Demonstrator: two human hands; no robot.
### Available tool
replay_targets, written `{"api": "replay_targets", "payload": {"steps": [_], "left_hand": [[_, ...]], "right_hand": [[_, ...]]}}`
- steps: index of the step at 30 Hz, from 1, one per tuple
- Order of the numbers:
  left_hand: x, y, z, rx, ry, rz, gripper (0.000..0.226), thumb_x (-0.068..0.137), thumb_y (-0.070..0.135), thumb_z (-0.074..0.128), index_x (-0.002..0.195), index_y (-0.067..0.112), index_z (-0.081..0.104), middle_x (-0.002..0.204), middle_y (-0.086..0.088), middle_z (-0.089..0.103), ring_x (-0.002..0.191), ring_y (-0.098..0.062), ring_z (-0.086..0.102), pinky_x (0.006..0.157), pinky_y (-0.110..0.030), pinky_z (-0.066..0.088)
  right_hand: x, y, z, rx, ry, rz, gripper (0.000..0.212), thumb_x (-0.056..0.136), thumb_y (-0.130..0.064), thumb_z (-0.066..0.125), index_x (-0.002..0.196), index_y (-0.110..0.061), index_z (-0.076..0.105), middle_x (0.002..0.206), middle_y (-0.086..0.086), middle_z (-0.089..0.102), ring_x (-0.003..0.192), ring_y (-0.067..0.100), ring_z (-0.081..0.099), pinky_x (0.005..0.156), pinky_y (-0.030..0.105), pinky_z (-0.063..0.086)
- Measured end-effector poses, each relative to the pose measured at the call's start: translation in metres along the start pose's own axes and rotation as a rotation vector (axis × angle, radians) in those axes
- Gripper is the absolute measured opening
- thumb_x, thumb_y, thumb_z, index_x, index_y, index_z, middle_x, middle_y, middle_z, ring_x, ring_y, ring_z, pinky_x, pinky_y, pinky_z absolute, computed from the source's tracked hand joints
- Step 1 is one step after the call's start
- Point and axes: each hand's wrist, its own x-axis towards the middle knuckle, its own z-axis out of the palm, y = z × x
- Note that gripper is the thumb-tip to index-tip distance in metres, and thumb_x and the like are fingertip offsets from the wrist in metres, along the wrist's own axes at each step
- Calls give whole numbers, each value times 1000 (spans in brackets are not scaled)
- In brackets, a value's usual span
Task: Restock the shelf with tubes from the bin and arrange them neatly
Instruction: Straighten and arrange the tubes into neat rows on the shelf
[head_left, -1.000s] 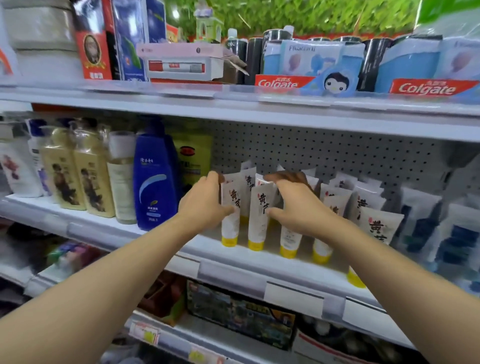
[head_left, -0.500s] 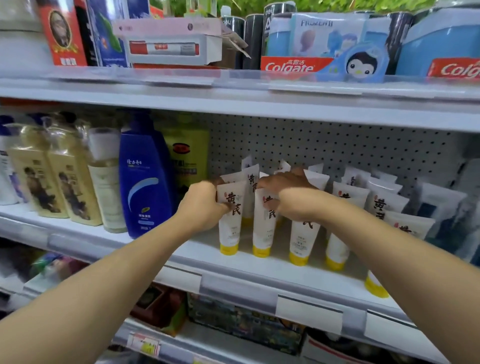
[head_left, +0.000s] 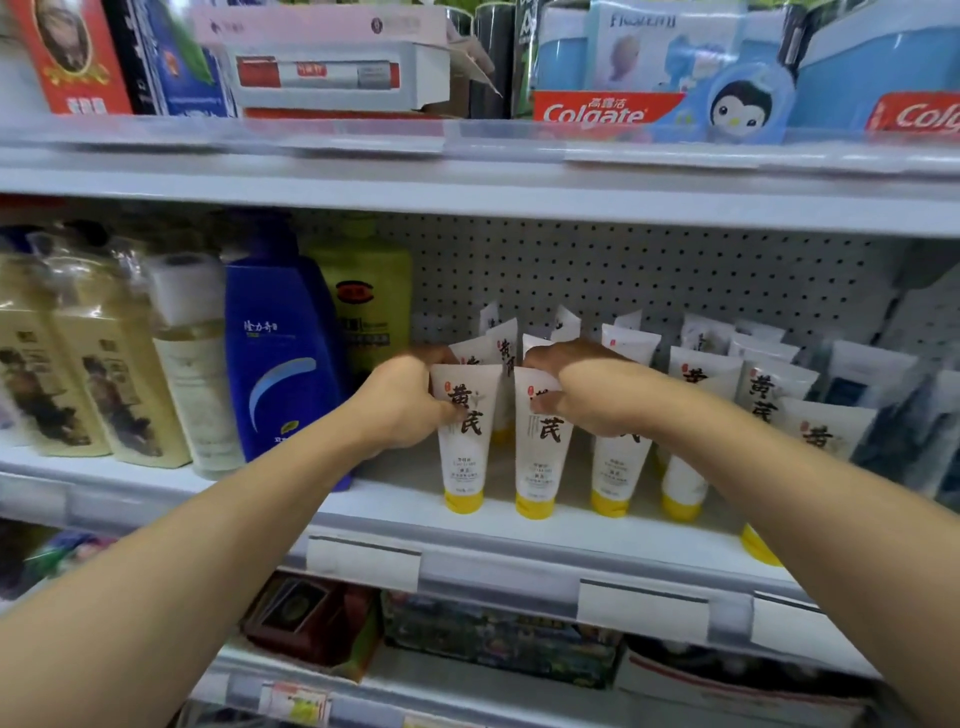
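Several white tubes with yellow caps and black characters stand cap-down in rows on the middle shelf (head_left: 498, 525). My left hand (head_left: 402, 402) grips the upper part of the front left tube (head_left: 464, 457). My right hand (head_left: 587, 392) holds the top of the second front tube (head_left: 537, 467), with its fingers curled over the tubes behind. More tubes (head_left: 763, 389) stand to the right, partly hidden by my right forearm. The bin is out of view.
A blue bottle (head_left: 280, 364) and a green bottle (head_left: 371, 301) stand just left of the tubes, with amber bottles (head_left: 104, 374) further left. Dark-printed pouches (head_left: 883, 395) sit at the right. Toothpaste boxes (head_left: 597, 111) fill the shelf above; boxes lie below.
Both hands have closed tighter on the two front tubes, which now stand straighter side by side at the shelf front. The camera has moved closer and a little lower.
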Motion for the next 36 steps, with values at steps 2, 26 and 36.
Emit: {"api": "replay_targets", "payload": {"steps": [2,26,36], "left_hand": [[-1,2,0,14,-5,12,20,83,9,65,95,20,55,113,-5,67,104,-20,64,86,-33,55],[-1,7,-3,94,-67,9,18,87,9,62,105,9,59,113,-8,66,104,-22,62,88,-33,53],[-5,11,-2,92,-55,3,17,86,7,62,94,18,51,115,-7,64,107,-22,60,86,-29,51]], "right_hand": [[-2,-1,-2,-3,-4,1,41,96,-29,49,134,-21,40,130,9,51,106,24,51,79,29,40],[-9,-5,-3,2,-1,14,28,94,-31,51,118,-19,52,117,7,57,95,21,51,73,27,38],[-18,0,-4,39,45,11,45,91,-29,57,135,-23,44,132,7,52,116,25,50,92,31,44]]}}
